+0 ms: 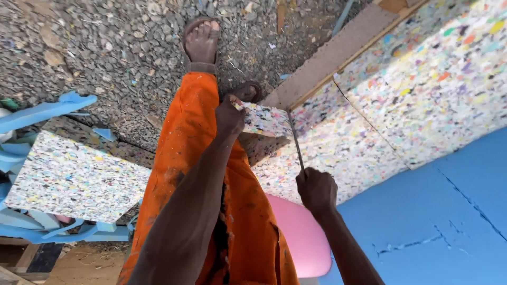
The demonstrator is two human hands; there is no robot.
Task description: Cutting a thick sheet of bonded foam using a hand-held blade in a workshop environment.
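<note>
we are cutting a strip off the big speckled foam sheet (338,153), and we judge the cut is partly done. our left hand (231,115) is closed on the loose foam flap (266,120), pinching it and pulling it up and away from the sheet. our right hand (316,187) is wrapped tight around the handle of a thin knife (296,141), and the blade points up into the gap just beside the flap. we think the next move needs the knife kept straight along the cut line while the flap stays pulled tight, so the foam opens and does not tear. we count two hands, one knife, one flap, two feet in sandals, one more speckled foam slab (74,179) at the left, one blue foam sheet (438,221) and one pink round thing (301,235).
</note>
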